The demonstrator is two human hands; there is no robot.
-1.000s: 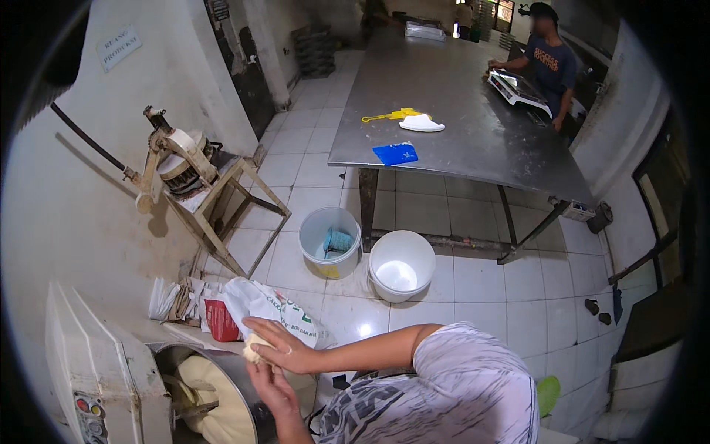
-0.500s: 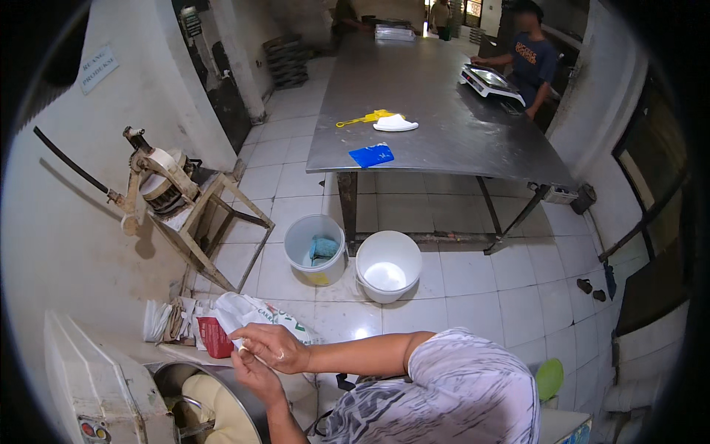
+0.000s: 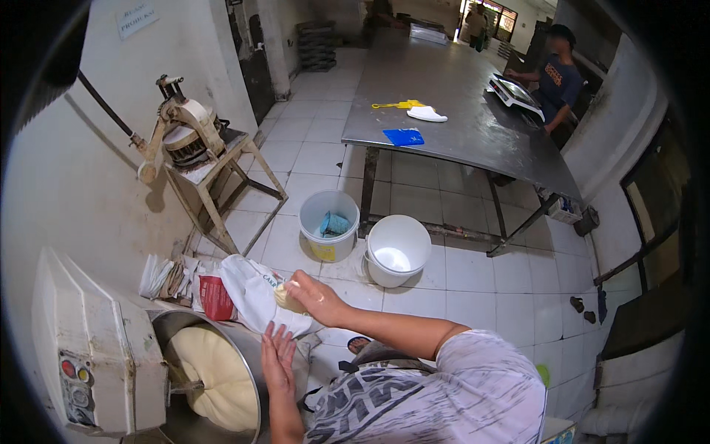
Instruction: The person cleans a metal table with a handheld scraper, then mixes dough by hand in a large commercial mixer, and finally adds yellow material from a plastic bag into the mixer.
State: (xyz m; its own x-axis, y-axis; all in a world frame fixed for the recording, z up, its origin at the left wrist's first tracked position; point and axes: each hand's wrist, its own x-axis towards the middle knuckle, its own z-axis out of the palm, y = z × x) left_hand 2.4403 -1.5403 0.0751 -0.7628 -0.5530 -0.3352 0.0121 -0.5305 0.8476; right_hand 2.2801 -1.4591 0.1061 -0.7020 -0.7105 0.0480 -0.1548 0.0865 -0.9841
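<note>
In the head view, the right hand's grip clasps a dough piece, seen against the white sack; the left hand, released, hangs beside the mixing bowl. Light, even finger pressure should suit such soft dough.

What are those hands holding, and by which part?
The right hand grips a small, cream dough lump by its upper right side; the left hand holds nothing.

Blue scraper, white scale on metal table; turquoise cup inside pale bucket on floor.
</note>
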